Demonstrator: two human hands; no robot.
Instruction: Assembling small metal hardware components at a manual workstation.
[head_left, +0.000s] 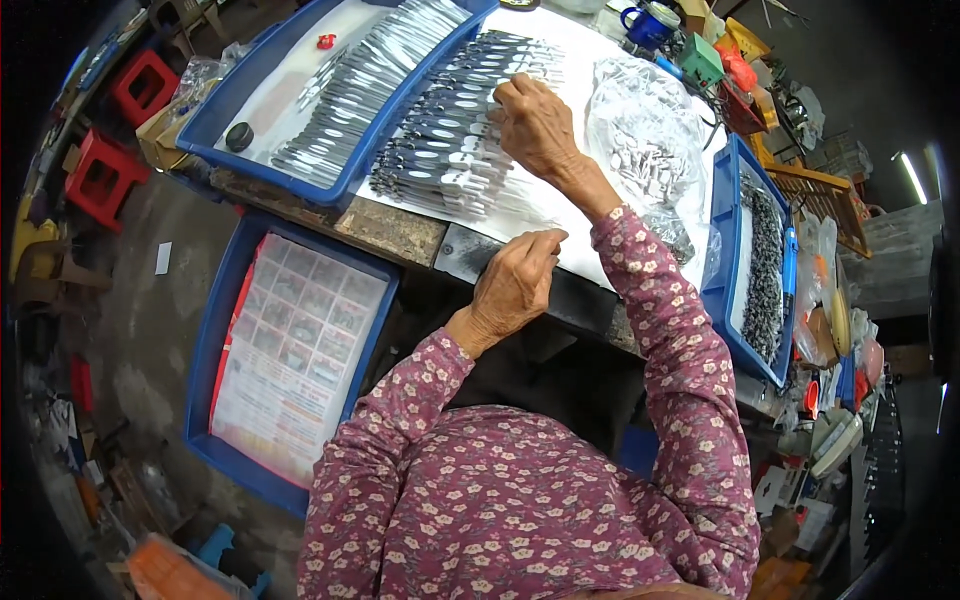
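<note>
My right hand (541,128) is over the rows of slim dark pieces with white ovals (455,105), its fingers pinched together; what they hold, if anything, is too small to make out. My left hand (514,287) is at the table's front edge, with thumb and fingers curled together; whatever lies between them is hidden. Beneath and between the hands, the slim pieces spread in overlapping rows across a white sheet (568,235). A clear plastic bag (650,150) of small white and grey parts lies to the right of my right hand.
At the back left, a blue tray (330,190) holds many slim silvery pieces, a black round cap (239,137) and a small red item (326,41). Another blue tray (712,300) with small dark parts stands right. Below left, a blue bin (197,400) contains a printed sheet. Red stools (103,180) stand farther left.
</note>
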